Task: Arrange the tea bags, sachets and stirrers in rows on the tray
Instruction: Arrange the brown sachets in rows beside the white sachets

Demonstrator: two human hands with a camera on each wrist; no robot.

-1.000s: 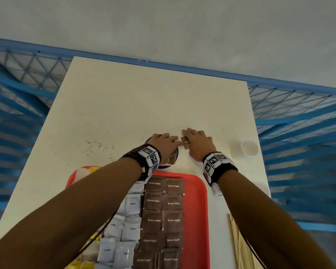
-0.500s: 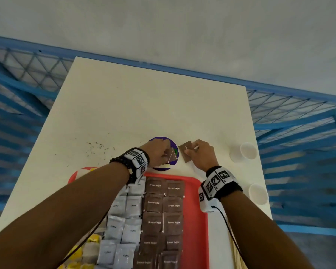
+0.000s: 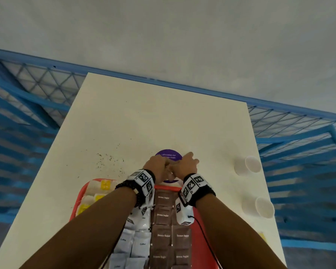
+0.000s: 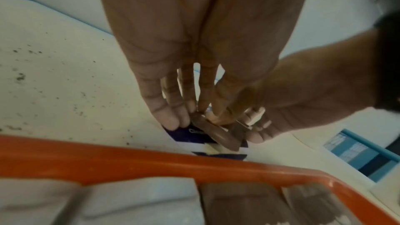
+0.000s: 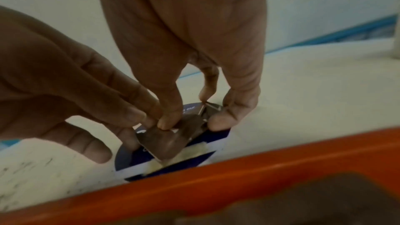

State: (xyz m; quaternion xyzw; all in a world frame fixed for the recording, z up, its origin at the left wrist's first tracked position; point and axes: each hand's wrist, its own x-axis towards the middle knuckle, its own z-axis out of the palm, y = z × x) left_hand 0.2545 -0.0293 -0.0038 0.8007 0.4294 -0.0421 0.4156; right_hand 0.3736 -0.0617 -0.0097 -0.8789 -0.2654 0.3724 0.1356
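My left hand (image 4: 190,117) and right hand (image 5: 194,119) meet just beyond the far rim of the red tray (image 3: 204,239). Together they pinch small brown sugar sachets (image 5: 164,141) above the table. My left fingertips (image 4: 171,121) grip the larger sachet (image 4: 216,136). My right fingers (image 5: 225,117) also hold a second brown sachet (image 5: 211,109). On the tray lie rows of brown sugar sachets (image 3: 163,235), white coffee sachets (image 3: 142,241) and yellow tea bags (image 3: 105,185). No stirrers are in view.
A round purple sticker (image 3: 169,155) lies on the white table under my hands. Two paper cups (image 3: 247,165) (image 3: 264,207) lie on their sides at the right edge. Dark crumbs (image 3: 109,160) dot the table to the left. A blue railing (image 3: 299,133) surrounds the table.
My hands, half a second ago apart with a brown sachet each, have come together over the purple sticker, closer to the tray's far rim.
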